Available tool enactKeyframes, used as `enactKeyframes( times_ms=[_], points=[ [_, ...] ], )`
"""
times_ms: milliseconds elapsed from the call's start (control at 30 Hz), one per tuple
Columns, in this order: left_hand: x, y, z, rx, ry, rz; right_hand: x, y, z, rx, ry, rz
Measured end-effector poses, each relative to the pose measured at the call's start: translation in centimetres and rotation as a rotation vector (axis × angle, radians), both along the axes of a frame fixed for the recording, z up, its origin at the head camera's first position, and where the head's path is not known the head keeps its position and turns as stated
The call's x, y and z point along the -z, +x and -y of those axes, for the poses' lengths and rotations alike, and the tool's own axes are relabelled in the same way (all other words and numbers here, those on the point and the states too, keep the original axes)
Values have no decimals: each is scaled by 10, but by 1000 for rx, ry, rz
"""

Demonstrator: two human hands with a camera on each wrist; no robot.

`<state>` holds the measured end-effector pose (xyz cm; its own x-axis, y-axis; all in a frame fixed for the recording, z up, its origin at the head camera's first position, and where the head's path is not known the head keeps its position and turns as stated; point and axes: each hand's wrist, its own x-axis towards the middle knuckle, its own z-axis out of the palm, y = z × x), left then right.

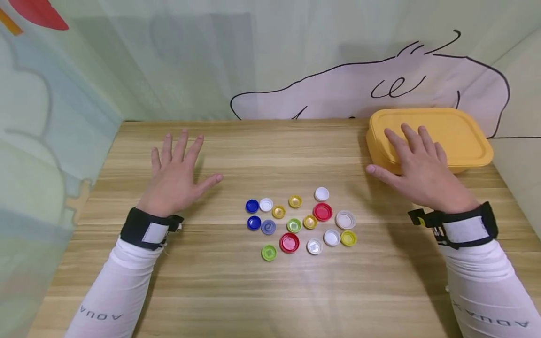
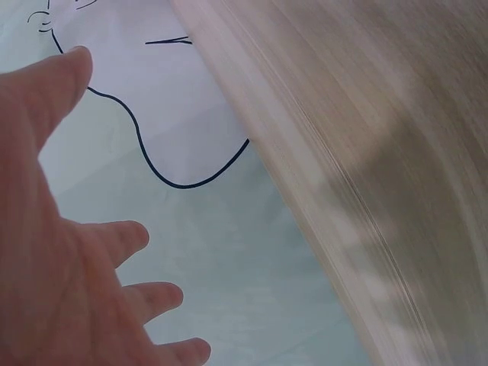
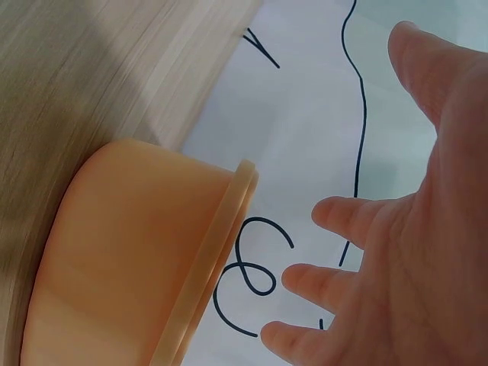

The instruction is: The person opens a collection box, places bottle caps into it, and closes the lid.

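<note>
My left hand (image 1: 172, 182) is spread above the left part of the wooden table, fingers straight and holding nothing. The right hand (image 1: 426, 172), also spread with straight fingers, hovers by the front left of a yellow lidded box (image 1: 456, 136). In the right wrist view a gap shows between the fingers and the box's rim (image 3: 206, 267). Between the hands lies a loose group of bottle caps: blue (image 1: 254, 223), red (image 1: 289, 242), green (image 1: 268, 253), white (image 1: 322, 194), yellow (image 1: 348, 238) and small gold ones (image 1: 295, 202). Most show their hollow insides.
The wooden table (image 1: 203, 291) ends at a pale curtain (image 1: 177, 61) printed with cartoon line drawings. Another printed sheet (image 1: 34, 188) hangs along the left side. The yellow box stands at the table's back right, against the curtain.
</note>
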<state>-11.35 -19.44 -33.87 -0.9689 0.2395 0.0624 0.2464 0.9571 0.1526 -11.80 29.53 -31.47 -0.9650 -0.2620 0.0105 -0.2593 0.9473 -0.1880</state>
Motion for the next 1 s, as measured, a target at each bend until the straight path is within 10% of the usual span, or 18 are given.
enactKeyframes(
  times_ms=[600,1000],
  points=[
    [2,-3,4,17,-2,-14,-7,-10,-8,50,2,33],
    [1,-4,3,21,-12,-19,-18,-31,-67,173,-6,82]
  ],
)
